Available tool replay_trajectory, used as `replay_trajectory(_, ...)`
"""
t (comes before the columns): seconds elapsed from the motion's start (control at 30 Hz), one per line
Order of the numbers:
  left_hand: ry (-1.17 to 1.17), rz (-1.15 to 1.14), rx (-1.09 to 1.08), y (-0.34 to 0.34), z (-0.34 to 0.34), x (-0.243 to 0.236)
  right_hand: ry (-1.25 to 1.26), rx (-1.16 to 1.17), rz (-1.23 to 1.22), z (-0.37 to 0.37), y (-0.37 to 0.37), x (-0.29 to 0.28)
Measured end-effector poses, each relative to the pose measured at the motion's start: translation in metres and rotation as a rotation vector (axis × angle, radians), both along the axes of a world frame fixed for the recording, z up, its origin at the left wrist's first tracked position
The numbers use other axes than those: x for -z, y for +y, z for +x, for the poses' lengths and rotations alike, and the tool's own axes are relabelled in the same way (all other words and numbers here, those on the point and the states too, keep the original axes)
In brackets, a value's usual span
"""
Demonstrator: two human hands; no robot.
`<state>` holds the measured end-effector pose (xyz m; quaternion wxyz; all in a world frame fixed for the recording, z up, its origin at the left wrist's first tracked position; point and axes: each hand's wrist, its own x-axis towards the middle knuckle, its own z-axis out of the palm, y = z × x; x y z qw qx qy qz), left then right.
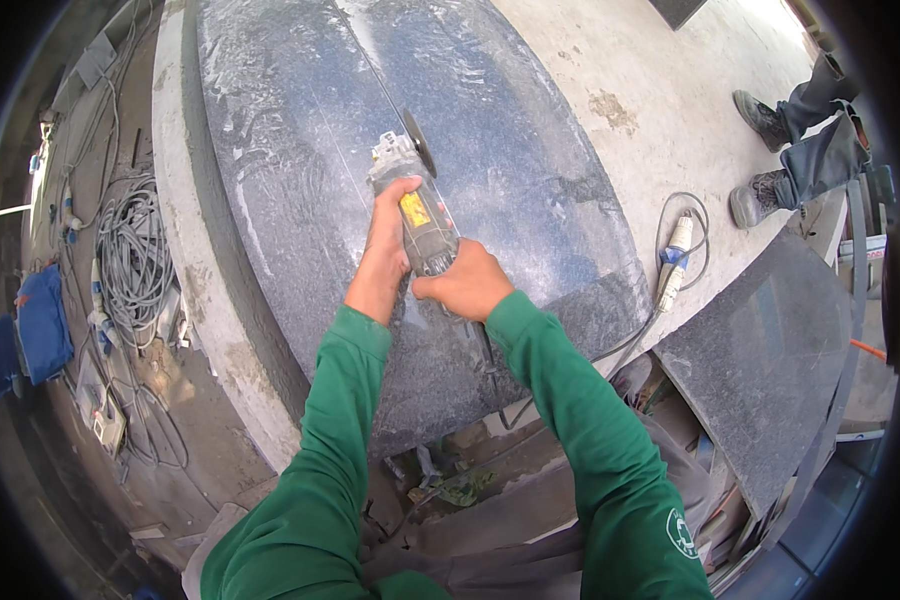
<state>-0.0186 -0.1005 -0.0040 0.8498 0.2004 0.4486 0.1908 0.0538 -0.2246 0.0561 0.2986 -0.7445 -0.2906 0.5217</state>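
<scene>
Both my hands are closed round a dusty grey angle grinder (428, 222) with a yellow label. My left hand (382, 245) wraps the body near its head, thumb across the top. Behind it, my right hand (470, 282) grips the rear end, where the cord leaves. A thin cutting disc (419, 142) stands on edge at the right of the grinder's head, in line with a straight cut (360, 45) that runs away from me. Beneath lies a large dark stone slab (310, 130), streaked with pale dust. Whether the disc touches the stone, I cannot tell.
A blue-and-white plug connector (675, 255) and its cable lie right of the slab. Another person's shoes (760, 200) stand at far right. A smaller dark slab (760, 370) leans at lower right. Coiled cable (135, 260) and blue cloth (42, 325) lie at left, beyond a concrete ledge (195, 190).
</scene>
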Motion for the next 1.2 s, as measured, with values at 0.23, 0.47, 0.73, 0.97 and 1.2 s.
replay_trajectory(0.23,0.025,0.006,0.004,-0.01,-0.003,-0.008,0.044,0.017,0.031,-0.003,-0.01,-0.006)
replay_trajectory(0.47,0.002,0.021,0.022,-0.012,-0.005,-0.003,0.035,-0.027,0.011,-0.002,-0.01,-0.006)
replay_trajectory(0.73,-0.003,-0.027,-0.015,0.032,0.011,0.006,-0.01,-0.039,-0.087,0.014,0.037,0.001)
replay_trajectory(0.97,-0.007,0.019,-0.005,-0.013,-0.004,-0.003,-0.017,-0.037,0.009,-0.003,-0.01,0.001)
replay_trajectory(1.2,0.002,-0.047,-0.018,0.022,0.005,0.002,-0.056,-0.022,-0.071,0.005,0.026,-0.003)
